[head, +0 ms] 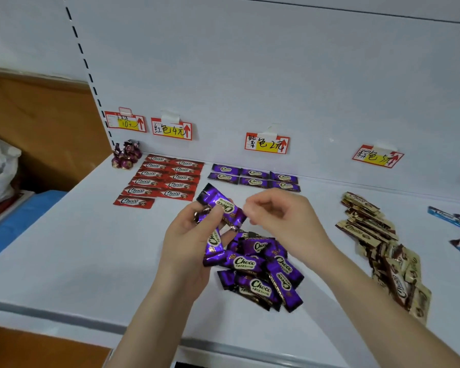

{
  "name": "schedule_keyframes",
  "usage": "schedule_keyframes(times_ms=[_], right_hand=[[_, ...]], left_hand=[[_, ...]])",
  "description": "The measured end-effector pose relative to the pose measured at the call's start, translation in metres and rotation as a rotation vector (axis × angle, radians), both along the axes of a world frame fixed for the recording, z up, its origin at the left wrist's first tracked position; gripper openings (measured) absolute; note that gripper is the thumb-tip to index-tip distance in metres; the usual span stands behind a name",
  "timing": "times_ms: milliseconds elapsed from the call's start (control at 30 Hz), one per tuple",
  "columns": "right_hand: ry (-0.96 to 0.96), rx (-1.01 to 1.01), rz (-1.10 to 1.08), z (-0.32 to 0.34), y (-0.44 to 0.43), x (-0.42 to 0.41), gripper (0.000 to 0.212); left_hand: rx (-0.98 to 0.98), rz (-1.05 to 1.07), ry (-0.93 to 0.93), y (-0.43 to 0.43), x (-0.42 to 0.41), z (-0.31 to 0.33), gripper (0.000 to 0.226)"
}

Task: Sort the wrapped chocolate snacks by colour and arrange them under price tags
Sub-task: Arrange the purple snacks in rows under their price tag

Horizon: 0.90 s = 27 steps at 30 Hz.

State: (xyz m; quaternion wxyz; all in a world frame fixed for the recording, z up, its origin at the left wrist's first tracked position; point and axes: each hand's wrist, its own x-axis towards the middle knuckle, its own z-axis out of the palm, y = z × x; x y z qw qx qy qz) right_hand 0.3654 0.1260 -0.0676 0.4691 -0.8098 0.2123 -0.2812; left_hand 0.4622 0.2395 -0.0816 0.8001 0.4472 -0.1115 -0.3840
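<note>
Purple snacks (218, 201) are being gripped by the left hand (186, 235); the right hand (279, 216) is hovering just right, grasp unclear.

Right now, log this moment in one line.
left hand: holds purple snacks | right hand: at top snack's end, grip unclear | purple tag: six snacks laid below | purple pile: loose on shelf
</note>
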Motion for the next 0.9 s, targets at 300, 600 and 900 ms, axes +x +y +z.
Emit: schedule_keyframes(times_ms=[300, 600, 900], right_hand=[[0.095, 0.156, 0.088, 0.013, 0.012, -0.006, 0.012], [0.111, 0.294, 0.143, 0.011, 0.004, 0.016, 0.022], [0.353, -0.153, -0.279, -0.049, -0.052, 0.071, 0.011]], left_hand=[[0.016, 0.035, 0.048, 0.009, 0.001, 0.002, 0.009], [0.182, 0.050, -0.178, 0.006, 0.011, -0.001, 0.010], [0.113, 0.129, -0.013, 0.014, 0.037, -0.011, 0.022]])
